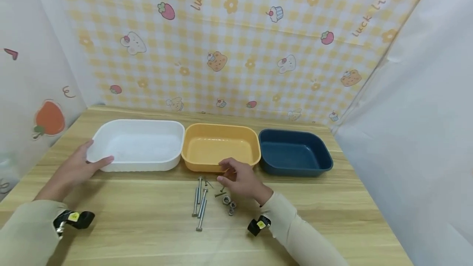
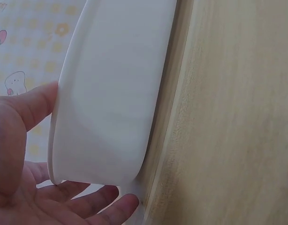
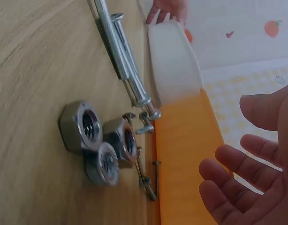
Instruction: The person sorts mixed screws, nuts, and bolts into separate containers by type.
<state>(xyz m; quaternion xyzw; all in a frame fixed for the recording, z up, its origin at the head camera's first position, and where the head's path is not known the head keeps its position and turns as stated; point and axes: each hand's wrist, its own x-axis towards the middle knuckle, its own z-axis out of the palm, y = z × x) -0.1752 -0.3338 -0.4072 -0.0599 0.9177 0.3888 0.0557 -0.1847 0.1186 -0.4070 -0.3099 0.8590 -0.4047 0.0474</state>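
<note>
My left hand [image 1: 76, 166] holds the left end of a white tray [image 1: 142, 145], with the thumb against its front rim and the fingers around the side. In the left wrist view, the fingertips reach beneath the tray's end. By the front rim of a yellow tray [image 1: 221, 151], my right hand [image 1: 244, 179] hovers with loosely bent fingers and nothing between them. Several long bolts [image 1: 201, 212] lie on the table in front of the yellow tray. Three hex nuts [image 3: 83, 126] and several small screws [image 1: 220, 194] are below the right hand, which partly hides the screws.
A dark blue tray [image 1: 295, 151] stands right of the yellow one, in a row along the back of the wooden table [image 1: 148, 225]. Behind them hangs a yellow checked cloth [image 1: 240, 60], and pale sheets flank both sides.
</note>
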